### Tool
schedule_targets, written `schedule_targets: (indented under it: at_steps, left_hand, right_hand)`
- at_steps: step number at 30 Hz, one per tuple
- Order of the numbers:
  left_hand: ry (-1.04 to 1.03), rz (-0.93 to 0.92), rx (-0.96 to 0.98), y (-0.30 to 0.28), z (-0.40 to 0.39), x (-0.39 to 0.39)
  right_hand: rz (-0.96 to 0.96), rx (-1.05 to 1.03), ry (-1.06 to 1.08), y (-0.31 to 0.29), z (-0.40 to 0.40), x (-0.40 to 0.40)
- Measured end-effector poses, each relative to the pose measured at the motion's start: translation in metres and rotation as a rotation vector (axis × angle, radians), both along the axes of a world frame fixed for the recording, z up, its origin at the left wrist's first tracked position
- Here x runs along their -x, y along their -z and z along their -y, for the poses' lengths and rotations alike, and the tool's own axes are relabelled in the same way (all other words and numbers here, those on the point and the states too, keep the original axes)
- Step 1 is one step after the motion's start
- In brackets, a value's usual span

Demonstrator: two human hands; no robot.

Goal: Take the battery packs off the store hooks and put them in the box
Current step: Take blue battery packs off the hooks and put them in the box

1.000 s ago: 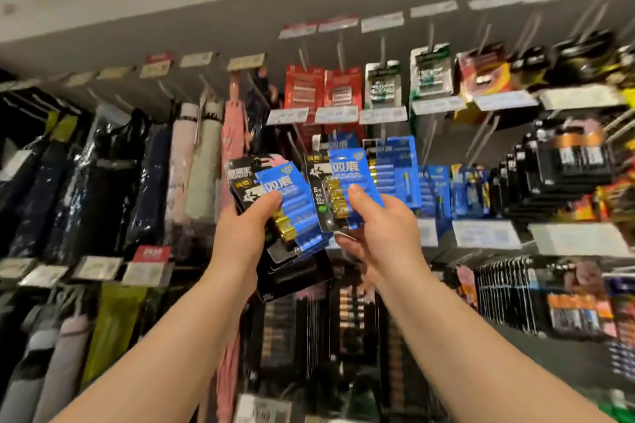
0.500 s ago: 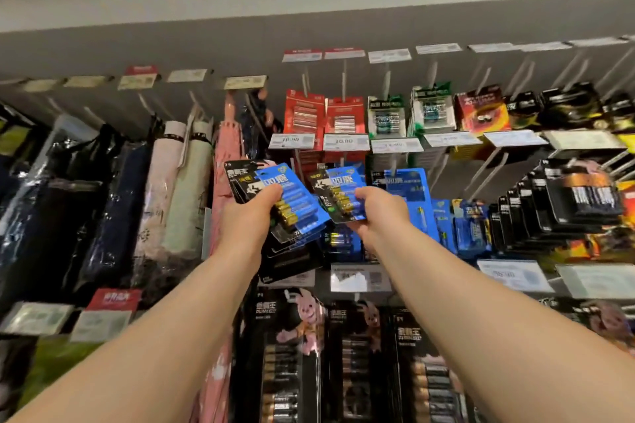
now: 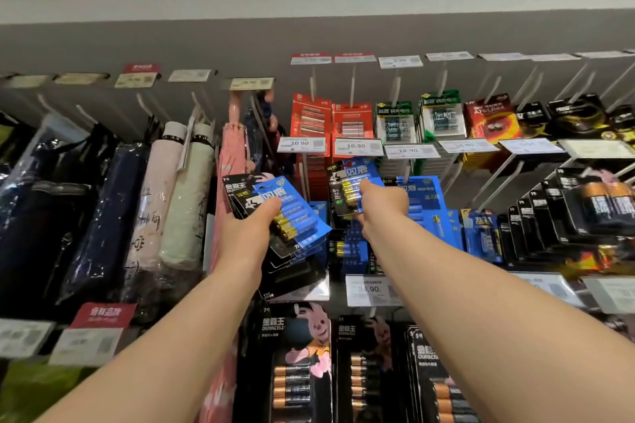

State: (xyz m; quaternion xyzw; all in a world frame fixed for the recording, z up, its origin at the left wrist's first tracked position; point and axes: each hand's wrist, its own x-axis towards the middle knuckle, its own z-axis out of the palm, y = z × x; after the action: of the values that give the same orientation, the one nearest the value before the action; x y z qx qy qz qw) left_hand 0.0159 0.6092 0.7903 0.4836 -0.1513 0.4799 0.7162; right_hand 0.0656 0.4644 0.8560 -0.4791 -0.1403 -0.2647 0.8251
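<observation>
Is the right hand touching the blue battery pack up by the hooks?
Touching. The head view shows the right hand pinching the blue battery pack, thumb pressed flat on its front over the batteries, no gap between them.

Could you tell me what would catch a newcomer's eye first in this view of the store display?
Most striking are the two bare arms reaching up the middle: the left hand grips a fanned stack of battery packs, a blue one on top, while the right hand pinches a single blue battery pack beside it at the hooks. Around them hang folded umbrellas on the left and red battery packs above white price tags.
</observation>
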Motion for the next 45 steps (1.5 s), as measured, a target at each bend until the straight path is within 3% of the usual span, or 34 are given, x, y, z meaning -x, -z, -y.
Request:
schedule_targets:
  at_steps: [16, 26, 29, 32, 36, 39, 45]
  left_hand:
    - [0.098, 0.019, 0.071, 0.001, 0.003, 0.008]
    - [0.112, 0.013, 0.084, 0.008, 0.004, 0.014]
    - [0.094, -0.015, 0.080, 0.009, 0.008, 0.014]
    - [0.124, -0.040, 0.095, 0.009, 0.014, 0.015]
    - [0.144, -0.037, 0.109, 0.008, 0.026, 0.014]
    - [0.169, -0.064, 0.097, 0.008, 0.035, 0.015]
    - [0.148, -0.066, 0.079, 0.010, 0.037, 0.020]
  right_hand:
    - [-0.004, -0.054, 0.029, 0.009, 0.001, 0.012]
    - [-0.100, 0.341, -0.043, 0.027, 0.028, 0.014]
    - [-0.070, 0.525, 0.211, 0.033, 0.038, 0.014]
    - [0.129, 0.709, 0.531, 0.032, 0.046, 0.027]
    - [0.392, 0.765, 0.287, 0.030, 0.040, 0.058]
    - [0.350, 0.939, 0.035, 0.033, 0.028, 0.070]
    - [0.265, 0.907, -0.134, 0.039, 0.025, 0.070]
